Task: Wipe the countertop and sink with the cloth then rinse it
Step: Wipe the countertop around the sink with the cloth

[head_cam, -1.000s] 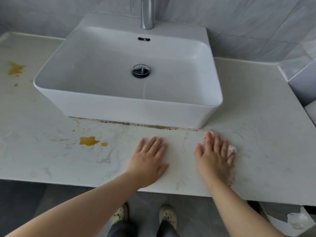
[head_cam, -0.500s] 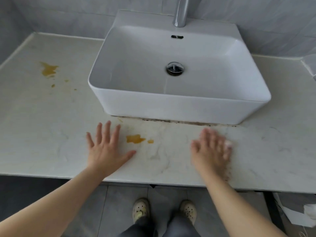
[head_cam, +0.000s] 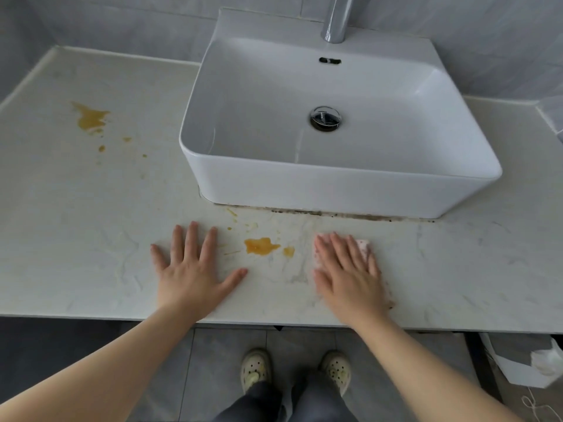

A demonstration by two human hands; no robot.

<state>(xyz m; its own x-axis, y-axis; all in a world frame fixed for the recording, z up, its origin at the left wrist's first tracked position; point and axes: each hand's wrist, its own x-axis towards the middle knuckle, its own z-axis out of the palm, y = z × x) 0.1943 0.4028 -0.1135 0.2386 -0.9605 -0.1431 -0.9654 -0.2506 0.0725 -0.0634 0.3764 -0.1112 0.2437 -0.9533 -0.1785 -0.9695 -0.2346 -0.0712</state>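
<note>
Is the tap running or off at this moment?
Off: no stream falls from the tap into the sink, and no water pools around the drain.

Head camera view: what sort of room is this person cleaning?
Most likely a bathroom: a white countertop-mounted sink with a chrome tap sits on a pale marble-look countertop, backed by grey wall tiles.

Looks like a bathroom in a home. Has a white sink [head_cam: 335,190] sitting on top of a pale stone countertop [head_cam: 91,208], with a shiny metal tap [head_cam: 336,19] at the back and a round drain [head_cam: 325,118] in the middle. Shows grey tiles on the wall [head_cam: 122,22] and on the floor [head_cam: 231,339] too. Has yellow spills [head_cam: 261,245] on the countertop.
</note>
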